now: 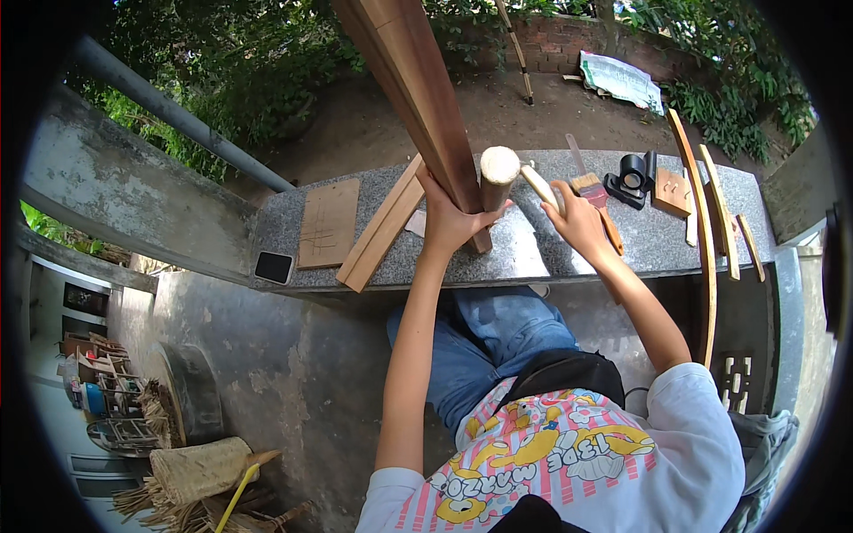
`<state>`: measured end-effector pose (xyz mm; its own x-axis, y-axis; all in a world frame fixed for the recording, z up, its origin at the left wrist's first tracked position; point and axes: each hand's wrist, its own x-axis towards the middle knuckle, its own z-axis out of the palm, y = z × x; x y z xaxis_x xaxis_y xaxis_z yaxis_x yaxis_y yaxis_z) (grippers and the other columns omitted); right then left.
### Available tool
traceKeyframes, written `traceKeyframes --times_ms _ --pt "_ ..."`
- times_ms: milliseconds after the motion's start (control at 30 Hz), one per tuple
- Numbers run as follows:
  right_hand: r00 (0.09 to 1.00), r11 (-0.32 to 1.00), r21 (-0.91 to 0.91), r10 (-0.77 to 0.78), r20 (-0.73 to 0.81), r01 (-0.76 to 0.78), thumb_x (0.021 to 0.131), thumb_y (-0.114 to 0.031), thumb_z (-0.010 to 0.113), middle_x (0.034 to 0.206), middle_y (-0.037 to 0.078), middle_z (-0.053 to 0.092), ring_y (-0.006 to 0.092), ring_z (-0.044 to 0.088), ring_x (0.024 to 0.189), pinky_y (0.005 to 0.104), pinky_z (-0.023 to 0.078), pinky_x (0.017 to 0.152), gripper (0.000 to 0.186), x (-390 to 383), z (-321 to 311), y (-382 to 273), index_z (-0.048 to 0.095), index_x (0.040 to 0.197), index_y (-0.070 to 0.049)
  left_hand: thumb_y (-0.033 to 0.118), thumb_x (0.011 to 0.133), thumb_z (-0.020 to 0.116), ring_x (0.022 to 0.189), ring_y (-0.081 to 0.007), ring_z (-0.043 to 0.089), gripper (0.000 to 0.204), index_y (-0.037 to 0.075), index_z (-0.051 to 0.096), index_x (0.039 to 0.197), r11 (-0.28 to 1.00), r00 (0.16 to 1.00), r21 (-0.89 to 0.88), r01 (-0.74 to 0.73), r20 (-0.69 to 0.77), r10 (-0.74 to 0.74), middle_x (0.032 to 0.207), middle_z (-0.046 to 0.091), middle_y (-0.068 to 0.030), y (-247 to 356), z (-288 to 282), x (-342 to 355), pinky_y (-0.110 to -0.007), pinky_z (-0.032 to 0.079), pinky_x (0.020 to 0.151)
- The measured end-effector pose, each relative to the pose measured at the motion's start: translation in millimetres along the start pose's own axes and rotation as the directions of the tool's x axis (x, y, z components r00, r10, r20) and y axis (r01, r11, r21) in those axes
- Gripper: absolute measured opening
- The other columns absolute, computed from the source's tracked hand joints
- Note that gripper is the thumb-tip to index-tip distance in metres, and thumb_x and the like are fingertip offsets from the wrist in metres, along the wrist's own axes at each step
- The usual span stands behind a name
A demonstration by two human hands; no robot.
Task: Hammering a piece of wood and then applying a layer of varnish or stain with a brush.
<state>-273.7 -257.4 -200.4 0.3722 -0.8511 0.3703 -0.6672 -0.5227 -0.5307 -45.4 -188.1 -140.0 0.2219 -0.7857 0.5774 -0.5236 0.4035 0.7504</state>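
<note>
My left hand (451,218) is closed round a long dark wooden beam (418,98) that rises from the stone bench up and leftward. Its thumb reaches across the lower part of a short round wooden piece (498,173) with a pale, rough end, standing against the beam. Just right of that piece, my right hand (577,222) grips a pale, smooth, rod-like handle (540,186); whatever is at its lower end is hidden by the fingers. Beyond the right hand lie a paintbrush (588,185) and an orange-handled tool (611,233).
The granite bench (533,266) also carries a flat board (329,222), a phone (273,267), a grooved wooden strip (384,226), a black clamp-like device (631,180), a wooden block (673,193) and curved wooden strips (697,222). A woven bundle (200,471) sits on the floor at left.
</note>
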Motion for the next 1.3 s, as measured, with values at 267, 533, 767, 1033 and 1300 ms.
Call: traceKeyframes --times_ms 267,533,767,1033,1300 --pt "0.998 0.980 -0.190 -0.058 0.005 0.058 0.084 -0.031 0.067 0.066 0.017 0.063 0.0358 0.062 0.057 0.0471 0.045 0.053 0.069 -19 37 13 0.039 0.144 -0.012 0.024 0.053 0.096 0.117 -0.0259 0.047 0.114 0.001 0.013 0.129 0.999 1.000 0.048 -0.023 0.002 0.023 0.124 0.036 -0.0179 -1 2 -3 -0.036 0.045 0.092" --pt "0.989 0.935 -0.326 -0.145 0.008 0.140 0.078 -0.029 0.073 0.070 0.008 0.061 0.0292 0.061 0.065 0.0493 0.038 0.078 0.057 -25 49 23 0.053 0.125 -0.006 0.027 0.055 0.095 0.116 -0.0279 0.048 0.113 0.003 0.013 0.129 0.998 1.000 0.066 -0.002 0.001 0.001 0.124 0.039 -0.0195 -9 -3 -3 -0.037 0.044 0.094" --pt "0.952 0.926 0.231 -0.305 -0.004 0.298 0.080 -0.040 0.074 0.131 0.016 0.049 0.0320 0.049 0.118 0.0424 0.040 0.097 0.070 12 -35 -53 0.048 0.134 -0.006 0.024 0.055 0.095 0.117 -0.0271 0.047 0.118 0.002 0.010 0.133 0.988 0.998 0.142 -0.057 0.003 0.057 0.125 0.038 -0.0182 -2 0 -5 -0.037 0.044 0.095" --pt "0.818 0.578 0.593 -0.499 -0.286 0.560 0.080 -0.015 0.074 0.117 0.014 0.050 0.0254 0.055 0.103 0.0328 0.046 0.086 0.045 40 -77 -147 0.053 0.118 -0.004 0.019 0.057 0.093 0.121 -0.0290 0.046 0.128 0.004 -0.003 0.139 0.962 0.977 -0.222 0.160 0.172 -0.123 0.134 0.034 -0.0198 10 -10 -5 -0.039 0.043 0.098" --pt "0.869 0.612 0.617 -0.343 -0.357 0.495 0.084 -0.005 0.060 0.091 0.010 0.053 0.0224 0.057 0.089 0.0322 0.047 0.073 0.011 50 -61 -146 0.055 0.093 -0.003 0.047 0.061 0.089 0.133 -0.0330 0.036 0.127 0.008 0.007 0.150 0.926 0.956 -0.267 -0.268 -0.197 0.220 0.144 0.032 -0.0193 95 -60 59 -0.046 0.029 0.110"
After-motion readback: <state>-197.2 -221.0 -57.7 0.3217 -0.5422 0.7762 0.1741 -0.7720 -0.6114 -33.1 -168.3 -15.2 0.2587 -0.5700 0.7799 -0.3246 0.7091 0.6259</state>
